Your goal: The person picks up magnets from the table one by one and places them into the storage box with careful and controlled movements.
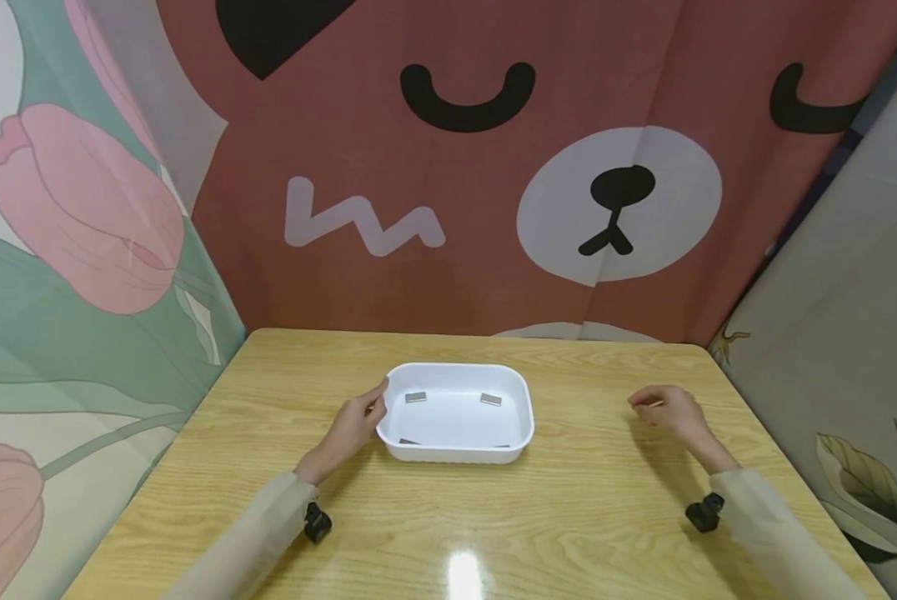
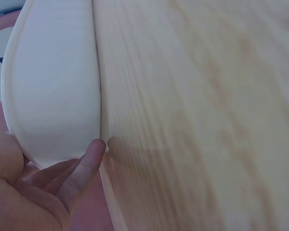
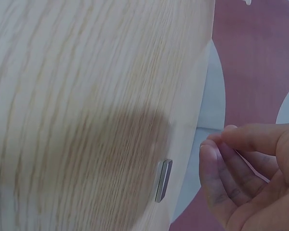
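Note:
A white plastic tray (image 1: 448,455) with rounded corners stands on the wooden table. My left hand (image 1: 349,432) grips its left end; in the left wrist view one finger (image 2: 84,175) lies along the tray's lower outer side. Small flat grey bars lie inside, one at the back left (image 1: 415,397) and another at the back right (image 1: 491,400), with more partly hidden behind the front wall. To the right of the tray, my right hand (image 1: 669,412) hovers over the table, fingers bent and thumb near the fingertips, nothing visible between them. Close below it lies a small metallic bar (image 3: 164,181).
The wooden table (image 1: 583,517) reaches back to a brown curtain (image 1: 478,275) printed with a bear's face. Patterned cloths hang along the left (image 1: 81,350) and right (image 1: 854,333) sides. Each wrist carries a small black camera.

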Demonstrator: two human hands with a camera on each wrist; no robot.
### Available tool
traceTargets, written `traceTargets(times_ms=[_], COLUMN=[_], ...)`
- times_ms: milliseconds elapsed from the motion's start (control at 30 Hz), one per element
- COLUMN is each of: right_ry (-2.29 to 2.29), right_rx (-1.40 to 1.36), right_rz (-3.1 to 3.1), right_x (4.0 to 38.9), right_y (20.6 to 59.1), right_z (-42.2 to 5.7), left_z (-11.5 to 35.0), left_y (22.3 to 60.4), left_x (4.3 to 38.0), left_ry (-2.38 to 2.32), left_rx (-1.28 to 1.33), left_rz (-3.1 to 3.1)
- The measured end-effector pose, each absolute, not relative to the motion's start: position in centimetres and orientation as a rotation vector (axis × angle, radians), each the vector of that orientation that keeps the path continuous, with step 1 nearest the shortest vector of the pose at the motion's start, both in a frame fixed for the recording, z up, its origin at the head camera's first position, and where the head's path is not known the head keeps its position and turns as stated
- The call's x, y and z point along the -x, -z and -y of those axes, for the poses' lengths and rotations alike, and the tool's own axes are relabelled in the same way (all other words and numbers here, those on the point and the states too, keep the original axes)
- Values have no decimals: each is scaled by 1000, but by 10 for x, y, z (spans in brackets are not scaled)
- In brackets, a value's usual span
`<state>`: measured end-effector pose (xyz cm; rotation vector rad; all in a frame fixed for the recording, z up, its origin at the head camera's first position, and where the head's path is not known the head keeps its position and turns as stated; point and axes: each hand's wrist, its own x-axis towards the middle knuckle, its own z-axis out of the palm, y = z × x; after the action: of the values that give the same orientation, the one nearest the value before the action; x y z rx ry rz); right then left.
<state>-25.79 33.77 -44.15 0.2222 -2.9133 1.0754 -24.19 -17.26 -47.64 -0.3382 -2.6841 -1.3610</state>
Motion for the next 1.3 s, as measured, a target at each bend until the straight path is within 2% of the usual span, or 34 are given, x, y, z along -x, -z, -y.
traceTargets(times_ms=[233, 667, 1000, 1300], right_ry=[-1047, -881, -760, -881], right_rx=[-223, -190, -262, -282], right_rz=[2915, 2955, 2977, 3038], right_x=[263, 254, 257, 258], right_y=[450, 442, 447, 453], right_z=[-350, -350, -353, -357], left_z=[173, 174, 173, 173], left_y=[478, 478, 478, 478], left_x=[243, 243, 244, 243], left_ry=[1351, 1366, 1354, 1343], left_rx=[329, 330, 325, 334], left_rz=[2690, 2682, 2693, 2688])
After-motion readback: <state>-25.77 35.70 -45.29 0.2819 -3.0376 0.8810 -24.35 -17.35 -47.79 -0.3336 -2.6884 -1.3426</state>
